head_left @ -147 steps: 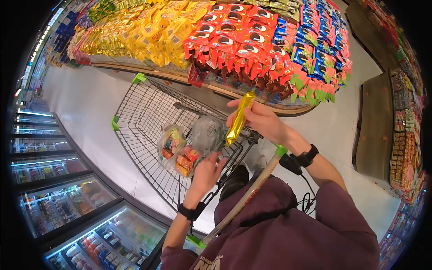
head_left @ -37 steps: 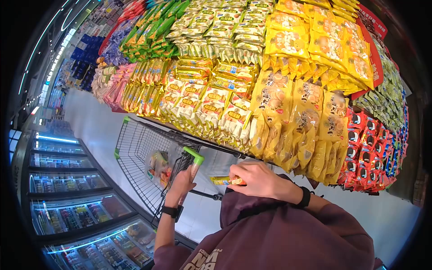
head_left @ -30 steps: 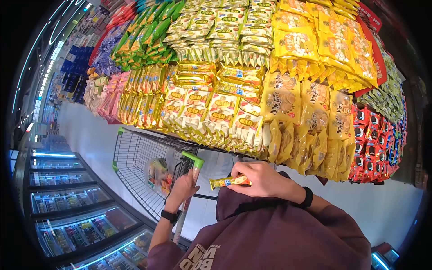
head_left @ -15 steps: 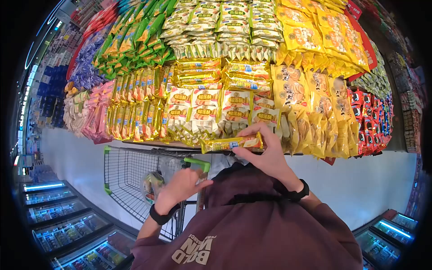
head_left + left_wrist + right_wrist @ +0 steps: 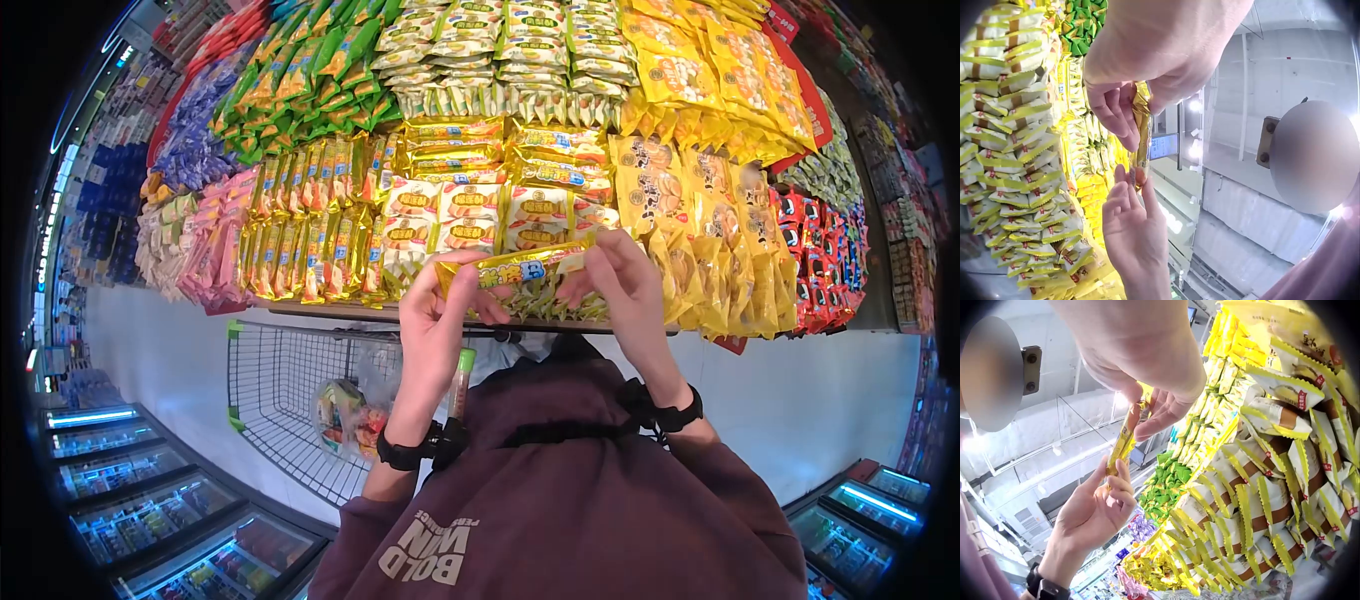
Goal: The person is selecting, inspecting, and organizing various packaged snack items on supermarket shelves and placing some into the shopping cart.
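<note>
A long, shiny yellow snack packet [image 5: 520,268] with blue lettering is stretched level between both hands in the head view. My left hand [image 5: 432,315] pinches its left end between thumb and fingers. At its other end, my right hand [image 5: 628,293] pinches the wrapper the same way. In the left wrist view the gold packet [image 5: 1141,125] runs from one hand to the other, seen edge-on. The right wrist view shows the packet [image 5: 1124,440] from its other side. Just beyond the hands lie rows of white-and-yellow packets [image 5: 470,205] on the display.
A wire shopping cart [image 5: 290,370] with bagged goods [image 5: 342,415] stands to the left, below the display's edge. Similar yellow bars [image 5: 310,180] are stacked at left, larger yellow bags [image 5: 690,200] at right. Lit freezer cases [image 5: 170,500] line the lower left.
The left hand has left the cart's handle and taken hold of the packet's left end. The right hand has raised the packet toward the display. The view has turned along the display.
</note>
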Tool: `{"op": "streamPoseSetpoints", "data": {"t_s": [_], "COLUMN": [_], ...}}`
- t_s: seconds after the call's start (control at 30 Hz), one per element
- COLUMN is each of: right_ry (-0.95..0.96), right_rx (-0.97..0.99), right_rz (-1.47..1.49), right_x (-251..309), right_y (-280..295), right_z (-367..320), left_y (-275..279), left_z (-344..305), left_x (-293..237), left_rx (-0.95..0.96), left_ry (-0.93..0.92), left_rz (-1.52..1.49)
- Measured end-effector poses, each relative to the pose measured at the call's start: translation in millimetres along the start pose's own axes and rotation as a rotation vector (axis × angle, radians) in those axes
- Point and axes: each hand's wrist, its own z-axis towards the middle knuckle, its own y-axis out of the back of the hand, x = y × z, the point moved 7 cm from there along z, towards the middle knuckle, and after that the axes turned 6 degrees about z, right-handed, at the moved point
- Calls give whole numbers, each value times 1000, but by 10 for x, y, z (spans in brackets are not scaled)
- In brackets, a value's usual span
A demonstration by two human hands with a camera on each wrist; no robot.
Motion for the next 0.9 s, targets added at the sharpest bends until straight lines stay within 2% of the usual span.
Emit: {"op": "streamPoseSetpoints", "data": {"t_s": [0.17,0.27,0.37,0.47,0.57,0.67,0.73,0.83,0.9], "right_ry": [68,135,205,257,325,389,436,750,866], "right_rx": [-66,-54,-73,-95,-126,-130,-121,-15,40], "right_rz": [-146,-223,-266,-287,-308,-327,-405,-732,-860], "right_x": [93,160,241,273,315,333,352,507,570], "right_y": [162,211,184,178,159,138,143,47,-5], "right_z": [-44,-45,-59,-56,-56,-58,-84,-186,-251], "left_y": [5,33,193,183,157,140,155,222,264], "left_z": [16,11,21,23,14,36,48,52,45], "left_x": [-17,-115,21,-19,-102,-124,-180,-180,-143], "left_rx": [78,-14,-208,-287,-308,-338,-273,-174,-129], "left_ry": [-64,-73,-194,-239,-284,-276,-326,-423,-462], "left_rz": [-9,-14,5,-154,-45,-69,-35,-9,6]}}
